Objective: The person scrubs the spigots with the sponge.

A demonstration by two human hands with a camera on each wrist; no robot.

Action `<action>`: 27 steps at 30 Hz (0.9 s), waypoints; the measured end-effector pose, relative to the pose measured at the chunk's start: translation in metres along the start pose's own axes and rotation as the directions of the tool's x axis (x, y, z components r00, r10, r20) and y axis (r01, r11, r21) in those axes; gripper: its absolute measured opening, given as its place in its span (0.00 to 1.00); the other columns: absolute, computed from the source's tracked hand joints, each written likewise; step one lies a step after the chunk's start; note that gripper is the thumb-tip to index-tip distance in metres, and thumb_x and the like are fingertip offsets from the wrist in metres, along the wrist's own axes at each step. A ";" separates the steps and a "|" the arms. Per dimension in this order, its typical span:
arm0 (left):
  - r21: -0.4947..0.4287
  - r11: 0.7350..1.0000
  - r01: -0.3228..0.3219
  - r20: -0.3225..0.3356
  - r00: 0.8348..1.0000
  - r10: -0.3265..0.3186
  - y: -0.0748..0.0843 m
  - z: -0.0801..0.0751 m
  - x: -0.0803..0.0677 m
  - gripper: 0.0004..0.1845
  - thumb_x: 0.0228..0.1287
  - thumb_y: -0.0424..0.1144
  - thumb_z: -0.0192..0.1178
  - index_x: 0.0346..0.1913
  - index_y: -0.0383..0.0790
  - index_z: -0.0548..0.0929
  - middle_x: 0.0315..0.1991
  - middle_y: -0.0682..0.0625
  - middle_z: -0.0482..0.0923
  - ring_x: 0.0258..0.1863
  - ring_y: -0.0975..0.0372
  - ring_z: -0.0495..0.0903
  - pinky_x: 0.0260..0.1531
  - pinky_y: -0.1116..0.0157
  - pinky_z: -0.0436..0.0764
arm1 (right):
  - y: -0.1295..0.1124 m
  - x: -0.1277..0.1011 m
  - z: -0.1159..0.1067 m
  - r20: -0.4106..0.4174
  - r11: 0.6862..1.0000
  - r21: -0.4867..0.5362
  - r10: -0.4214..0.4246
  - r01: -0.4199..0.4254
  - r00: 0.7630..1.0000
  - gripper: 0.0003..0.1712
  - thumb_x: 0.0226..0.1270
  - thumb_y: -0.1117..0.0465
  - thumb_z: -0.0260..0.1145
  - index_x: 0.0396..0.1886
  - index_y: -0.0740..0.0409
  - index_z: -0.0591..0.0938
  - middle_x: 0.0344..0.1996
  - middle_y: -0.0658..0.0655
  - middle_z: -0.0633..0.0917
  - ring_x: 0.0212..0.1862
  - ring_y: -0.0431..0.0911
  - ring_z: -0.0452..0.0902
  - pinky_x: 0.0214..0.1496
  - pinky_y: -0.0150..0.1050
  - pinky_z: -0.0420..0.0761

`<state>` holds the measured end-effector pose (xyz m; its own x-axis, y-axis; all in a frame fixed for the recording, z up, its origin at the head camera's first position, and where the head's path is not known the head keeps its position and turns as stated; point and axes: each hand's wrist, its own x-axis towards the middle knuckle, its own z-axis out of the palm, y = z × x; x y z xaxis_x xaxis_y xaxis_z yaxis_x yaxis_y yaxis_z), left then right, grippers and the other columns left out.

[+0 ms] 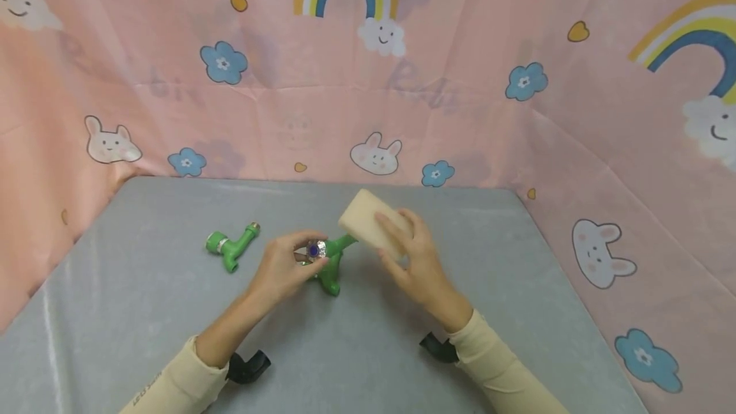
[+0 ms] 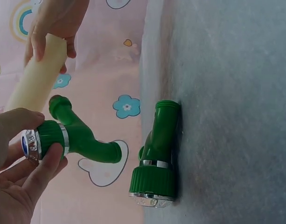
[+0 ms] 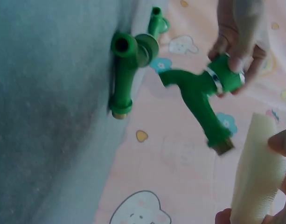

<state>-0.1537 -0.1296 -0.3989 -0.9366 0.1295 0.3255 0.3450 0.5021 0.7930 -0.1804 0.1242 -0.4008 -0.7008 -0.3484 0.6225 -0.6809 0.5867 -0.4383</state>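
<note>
Cream sleeves frame the lower edge; the left hand (image 1: 285, 267) pinches a green tap (image 1: 329, 266) by its cap at centre frame, above the grey bench (image 1: 144, 312). Just right, the right hand (image 1: 415, 259) has its fingers curled round a beige sponge (image 1: 370, 222). Another green tap (image 1: 230, 246) lies left of centre.

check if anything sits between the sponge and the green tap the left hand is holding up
Nothing visible does. The right hand holds the sponge right beside the threaded end of the tap that the left hand grips by its knob. The second tap lies on the table, off to the left and clear of the gap.
</note>
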 end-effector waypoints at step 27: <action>-0.051 0.994 -0.099 -0.133 0.987 0.092 -0.006 -0.011 0.004 0.19 0.58 0.21 0.65 0.53 0.30 0.84 0.53 0.35 0.83 0.53 0.45 0.85 0.40 0.67 0.90 | 0.004 0.002 -0.012 0.091 0.990 -0.051 0.133 -0.129 0.987 0.31 0.66 0.62 0.68 0.70 0.46 0.77 0.67 0.71 0.69 0.64 0.67 0.68 0.52 0.63 0.82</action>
<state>-0.1587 -0.1413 -0.3968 -0.8846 0.0598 0.4624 0.4387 0.4425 0.7821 -0.1818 0.1342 -0.3938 -0.8016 -0.3320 0.4971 -0.5731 0.6634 -0.4811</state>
